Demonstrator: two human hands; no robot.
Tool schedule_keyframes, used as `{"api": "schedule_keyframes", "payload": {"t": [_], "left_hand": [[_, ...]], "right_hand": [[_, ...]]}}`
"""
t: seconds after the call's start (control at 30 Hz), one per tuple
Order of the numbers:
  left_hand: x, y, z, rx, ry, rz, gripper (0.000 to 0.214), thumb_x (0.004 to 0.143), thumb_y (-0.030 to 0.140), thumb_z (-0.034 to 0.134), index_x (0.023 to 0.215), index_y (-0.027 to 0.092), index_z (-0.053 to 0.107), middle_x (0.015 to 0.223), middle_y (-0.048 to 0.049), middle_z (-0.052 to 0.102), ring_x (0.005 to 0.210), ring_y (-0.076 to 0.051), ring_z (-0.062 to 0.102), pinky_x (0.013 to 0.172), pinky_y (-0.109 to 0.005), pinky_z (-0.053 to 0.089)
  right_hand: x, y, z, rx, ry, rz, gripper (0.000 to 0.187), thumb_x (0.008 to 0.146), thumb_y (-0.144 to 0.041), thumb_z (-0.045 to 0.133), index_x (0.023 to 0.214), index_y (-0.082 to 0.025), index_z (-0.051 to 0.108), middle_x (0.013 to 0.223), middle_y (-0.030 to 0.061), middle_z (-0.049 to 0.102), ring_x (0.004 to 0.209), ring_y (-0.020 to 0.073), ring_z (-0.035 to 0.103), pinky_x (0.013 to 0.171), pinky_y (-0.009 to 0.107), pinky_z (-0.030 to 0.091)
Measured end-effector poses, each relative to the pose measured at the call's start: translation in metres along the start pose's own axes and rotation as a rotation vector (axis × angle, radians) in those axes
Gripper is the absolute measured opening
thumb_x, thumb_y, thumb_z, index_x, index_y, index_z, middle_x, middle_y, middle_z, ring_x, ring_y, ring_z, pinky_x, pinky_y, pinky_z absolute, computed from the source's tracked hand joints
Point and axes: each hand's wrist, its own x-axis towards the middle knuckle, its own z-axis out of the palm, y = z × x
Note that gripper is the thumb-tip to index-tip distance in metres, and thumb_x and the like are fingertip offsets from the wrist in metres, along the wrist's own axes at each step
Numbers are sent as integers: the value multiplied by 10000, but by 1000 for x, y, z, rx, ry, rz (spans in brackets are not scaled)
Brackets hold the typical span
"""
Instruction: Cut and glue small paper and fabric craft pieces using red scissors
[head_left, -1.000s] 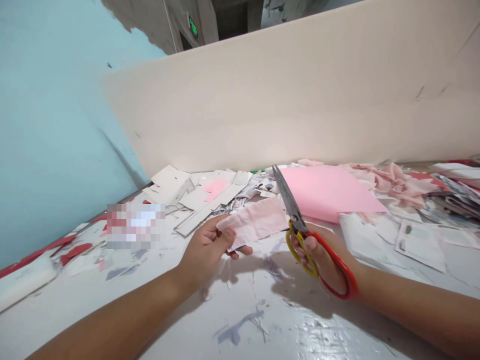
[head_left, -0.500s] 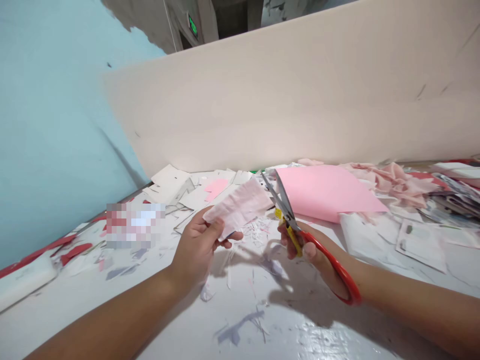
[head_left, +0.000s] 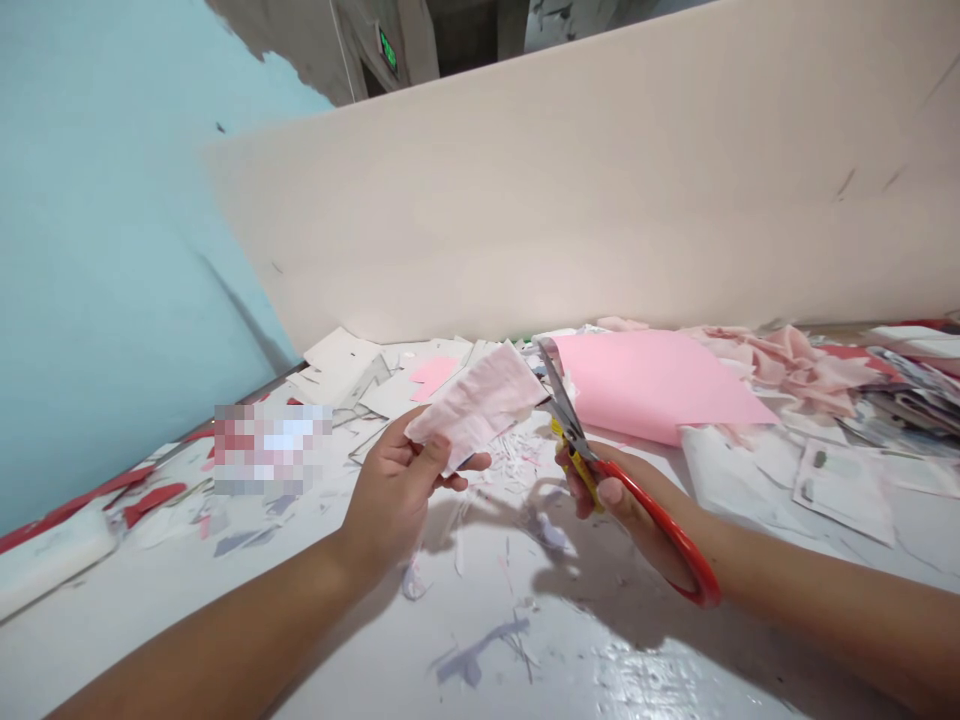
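My left hand (head_left: pixel 391 490) pinches a crumpled pale pink piece of cloth or paper (head_left: pixel 476 407) between thumb and fingers, holding it above the table. My right hand (head_left: pixel 600 490) grips scissors with red and yellow handles (head_left: pixel 645 510) inside its fingers. Their steel blades (head_left: pixel 562 398) point to the back and sit right at the pink piece's right end. I cannot tell whether the blades touch it. A flat pink sheet (head_left: pixel 652 385) lies just beyond the blades.
The white tabletop (head_left: pixel 570 640) is littered with paper scraps and shavings. Crumpled pink fabric (head_left: pixel 795 368) and white cardboard pieces (head_left: pixel 337 368) lie along the back, before a cream board (head_left: pixel 562 190). A blue wall (head_left: pixel 97 250) rises at left.
Over the last second my left hand lifted the pink piece and turned it upward. The scissors moved back to its right end, and their blades have narrowed slightly.
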Motion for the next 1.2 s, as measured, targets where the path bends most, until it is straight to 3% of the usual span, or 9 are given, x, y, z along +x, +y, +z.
{"api": "schedule_keyframes", "payload": {"t": [0.17, 0.37, 0.53, 0.6, 0.7, 0.8, 0.9, 1.07, 1.2], "left_hand": [[-1, -1, -3, -6, -58, -63, 258, 763, 328, 595, 986, 217, 527, 730, 11, 628, 646, -140, 659, 495, -180, 446], [-3, -5, -4, 105, -297, -192, 311, 778, 319, 562, 1060, 194, 521, 535, 44, 559, 401, -82, 538, 429, -191, 374], [-4, -5, 0, 224, -257, -199, 256, 792, 328, 533, 1002, 182, 538, 538, 60, 518, 369, -52, 459, 420, -187, 347], [-6, -6, 0, 293, -193, -123, 177, 811, 315, 501, 931, 192, 546, 512, 63, 502, 405, -67, 474, 457, -199, 382], [-9, -9, -4, 443, -173, 180, 132, 805, 194, 477, 882, 220, 581, 693, -6, 631, 655, -131, 598, 630, -260, 466], [-11, -10, -10, 608, -348, 507, 304, 730, 50, 477, 910, 246, 625, 1071, -73, 627, 983, -199, 575, 831, -341, 449], [-12, -11, -14, 678, -483, 608, 398, 702, -1, 462, 955, 255, 633, 1182, -103, 561, 1083, -223, 523, 858, -353, 440], [-11, -16, -9, 589, -389, 482, 290, 716, 73, 540, 921, 256, 634, 1231, -100, 499, 1093, -232, 501, 873, -347, 426], [-10, -18, 2, 228, -252, 24, 388, 704, 249, 645, 1065, 270, 503, 1161, -85, 545, 938, -192, 585, 725, -279, 477]], "right_hand": [[-2, 2, 3, 119, 67, 34, 485, 781, -678, 303, 803, -216, 450, 689, 19, 476, 621, 165, 437, 606, 328, 398], [2, -1, 5, 441, 139, 71, 240, 817, -475, 473, 870, -245, 517, 716, 10, 509, 679, 179, 509, 669, 330, 439], [4, -9, 8, 777, 56, 159, 231, 744, -434, 576, 807, -216, 532, 733, 13, 537, 617, 159, 535, 608, 317, 445], [5, -10, 9, 821, 27, 167, 243, 747, -431, 573, 700, -199, 518, 650, 1, 517, 580, 149, 530, 592, 308, 434], [6, -12, 8, 906, 33, 222, 334, 756, -505, 519, 634, -195, 503, 612, -1, 503, 548, 142, 512, 552, 295, 420], [7, -16, 7, 987, 78, 421, 276, 700, -476, 580, 714, -204, 534, 632, -5, 509, 559, 135, 504, 534, 275, 423], [9, -19, 7, 1005, 93, 509, 250, 565, -255, 687, 757, -215, 531, 612, -32, 481, 578, 135, 509, 557, 271, 427], [10, -21, 8, 895, 143, 465, 313, 486, -129, 635, 755, -215, 501, 650, -36, 476, 541, 120, 480, 502, 260, 400], [10, -18, 7, 779, 207, 418, 267, 505, -167, 619, 742, -218, 507, 659, -39, 469, 516, 104, 443, 454, 244, 375]]}}
